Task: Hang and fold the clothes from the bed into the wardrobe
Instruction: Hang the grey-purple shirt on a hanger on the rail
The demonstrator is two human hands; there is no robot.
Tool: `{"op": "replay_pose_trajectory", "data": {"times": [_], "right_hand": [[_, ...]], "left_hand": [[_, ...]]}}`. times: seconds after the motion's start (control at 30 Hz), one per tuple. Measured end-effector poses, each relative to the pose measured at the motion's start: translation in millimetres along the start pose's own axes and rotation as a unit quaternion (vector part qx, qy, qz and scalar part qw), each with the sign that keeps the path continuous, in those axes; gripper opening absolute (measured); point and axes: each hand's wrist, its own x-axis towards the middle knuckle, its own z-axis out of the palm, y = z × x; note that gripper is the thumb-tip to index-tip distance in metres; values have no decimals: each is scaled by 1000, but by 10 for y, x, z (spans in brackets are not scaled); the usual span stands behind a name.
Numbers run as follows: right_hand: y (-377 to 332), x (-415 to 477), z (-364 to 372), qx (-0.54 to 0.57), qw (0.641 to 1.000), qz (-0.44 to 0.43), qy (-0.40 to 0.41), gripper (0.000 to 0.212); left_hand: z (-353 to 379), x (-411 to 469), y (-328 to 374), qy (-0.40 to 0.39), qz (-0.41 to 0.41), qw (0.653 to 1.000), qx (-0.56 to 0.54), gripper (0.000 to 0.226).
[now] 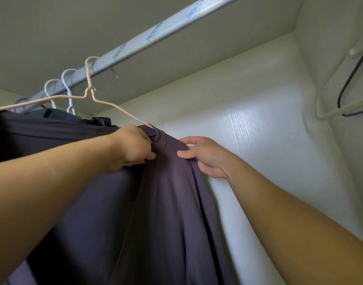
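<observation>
A dark purple-grey garment hangs from a beige wire hanger hooked over the silver wardrobe rail. My left hand grips the cloth at the hanger's right shoulder tip, fingers curled into the fabric. My right hand pinches the cloth just to the right of that, thumb in front, fingers behind the fold. The hanger's left end runs out of view at the left edge.
Two white hangers with dark clothes hang further left on the rail. Empty white and black hangers hang at the right side wall. The white back panel of the wardrobe is close behind.
</observation>
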Motion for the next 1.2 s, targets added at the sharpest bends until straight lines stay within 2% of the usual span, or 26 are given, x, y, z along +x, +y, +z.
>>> {"op": "replay_pose_trajectory", "data": {"times": [0.13,0.23,0.3,0.37,0.47,0.53,0.67,0.77,0.8,0.87,0.97,1.07,1.13,1.2], "right_hand": [[31,-59,1,-36,999,9,-36,62],[41,-161,60,-150,988,-32,17,66],[100,-230,79,-269,953,-102,90,55],[233,-250,75,-374,897,-178,152,39],[436,-233,55,-439,837,-241,222,21],[482,-223,56,-442,822,-253,255,13],[468,-220,81,-454,811,-228,290,14],[410,-237,63,-530,738,-247,337,15],[379,-236,35,-537,728,-250,345,16],[293,-224,-18,-527,740,-236,345,17],[127,-171,-62,-507,779,-157,332,14],[-78,-80,-68,-528,779,-107,322,7],[-228,-6,-32,-518,787,-91,324,7],[-333,66,30,-490,810,-106,303,8]], "left_hand": [[-6,-30,13,-1,2,1000,8,16],[34,-27,62,5,37,999,36,31],[65,-48,100,7,70,996,59,32],[100,-70,113,16,103,990,90,24],[142,-91,110,48,152,974,158,19],[162,-90,118,51,195,954,222,16],[189,-64,123,70,237,924,293,11],[219,-57,143,83,234,924,290,11],[226,-56,150,85,229,930,275,11],[240,-43,164,86,217,941,245,10],[274,-23,190,86,211,951,211,8],[270,-1,216,89,198,963,157,11],[245,24,223,90,184,972,117,11],[211,47,225,102,168,977,86,10]]}}
